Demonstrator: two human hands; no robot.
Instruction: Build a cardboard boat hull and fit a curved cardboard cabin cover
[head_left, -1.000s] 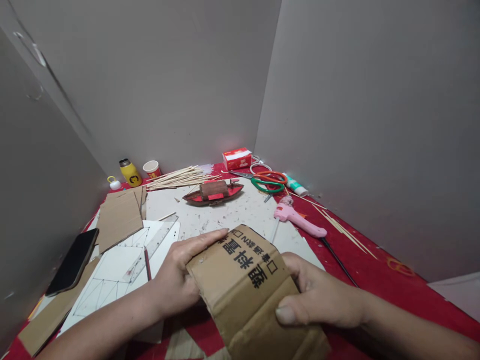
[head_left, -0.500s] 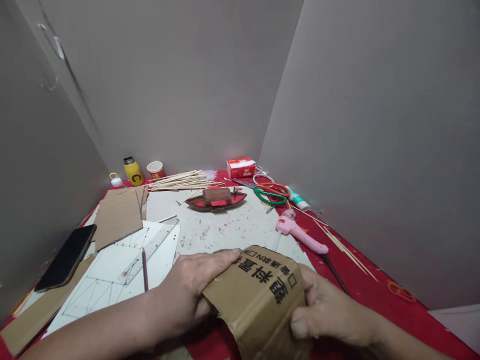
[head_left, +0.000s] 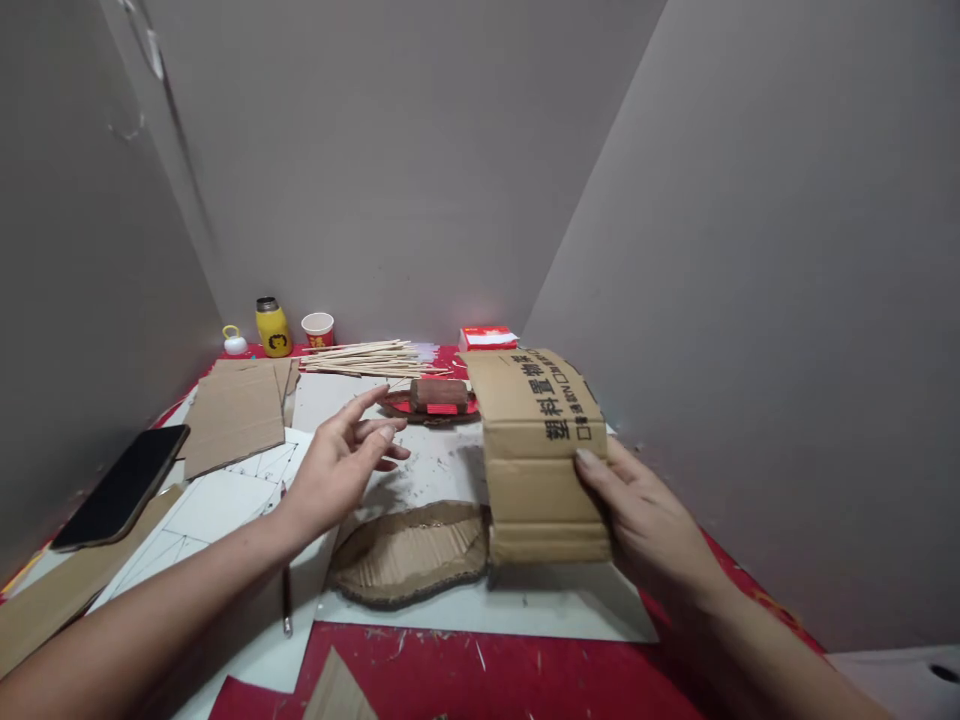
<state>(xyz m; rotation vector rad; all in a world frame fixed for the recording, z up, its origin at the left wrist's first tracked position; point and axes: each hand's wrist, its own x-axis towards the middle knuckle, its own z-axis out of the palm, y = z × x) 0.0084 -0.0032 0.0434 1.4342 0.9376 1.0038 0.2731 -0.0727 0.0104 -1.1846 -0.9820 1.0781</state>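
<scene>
My right hand (head_left: pixel 652 510) grips the right edge of a bent piece of cardboard (head_left: pixel 551 490) printed with black characters, its thumb on the near face. The piece curves over at the top and shows crosswise creases. My left hand (head_left: pixel 345 455) is in the air with fingers apart, holding nothing, close to a small brown and red model boat (head_left: pixel 439 396). Part of that boat is hidden behind the cardboard. Below the left hand a boat-shaped cardboard hull (head_left: pixel 412 555) with low walls lies on the white board (head_left: pixel 570 600), its right end partly covered by the held piece.
Thin wooden sticks (head_left: pixel 367 357), a paper cup (head_left: pixel 318 330), a yellow bottle (head_left: pixel 273 328) and a red tissue box (head_left: pixel 487 338) stand along the back. Left lie cardboard sheets (head_left: pixel 236 415), a phone (head_left: pixel 124 487), drawn paper (head_left: pixel 202 530) and a pencil (head_left: pixel 286 600).
My left hand has let go of the cardboard and moved up and left, fingers spread. The right hand has raised and turned the piece, uncovering the hull. The scissors and pink glue gun are now hidden.
</scene>
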